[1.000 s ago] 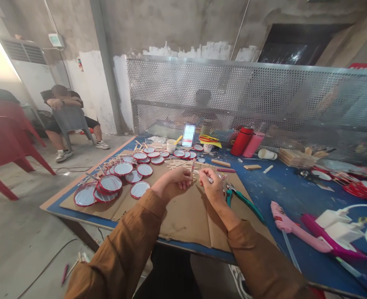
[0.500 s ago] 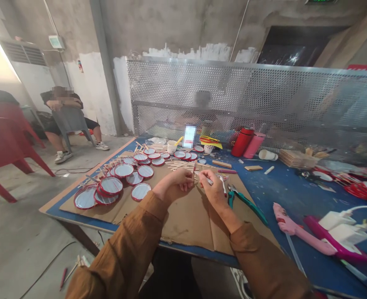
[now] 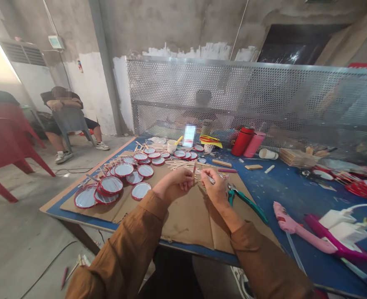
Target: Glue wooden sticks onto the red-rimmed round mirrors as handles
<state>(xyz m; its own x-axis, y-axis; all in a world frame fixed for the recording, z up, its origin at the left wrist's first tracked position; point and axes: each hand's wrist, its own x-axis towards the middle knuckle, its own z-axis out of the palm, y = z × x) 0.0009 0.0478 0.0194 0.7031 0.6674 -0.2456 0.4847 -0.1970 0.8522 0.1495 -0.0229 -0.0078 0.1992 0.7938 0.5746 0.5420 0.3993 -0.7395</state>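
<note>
My left hand is closed over the middle of the cardboard, its fingers pinching a thin wooden stick that points up. Just to its right, my right hand is closed too, thumb and fingertips together. Something small and whitish shows at those fingertips, too small to name. A narrow gap separates the hands. Behind them lies a loose spread of flat wooden sticks. Round red-rimmed discs with pale faces are heaped to the left. Green-handled pliers rest beside my right wrist.
The cardboard sheet covers part of the blue table. At right lie a pink glue gun and a power strip with white plugs. A red bottle, a phone and a perforated metal screen stand behind.
My right hand has shifted very slightly right and its grip has turned a little. My left hand keeps the stick in nearly the same place.
</note>
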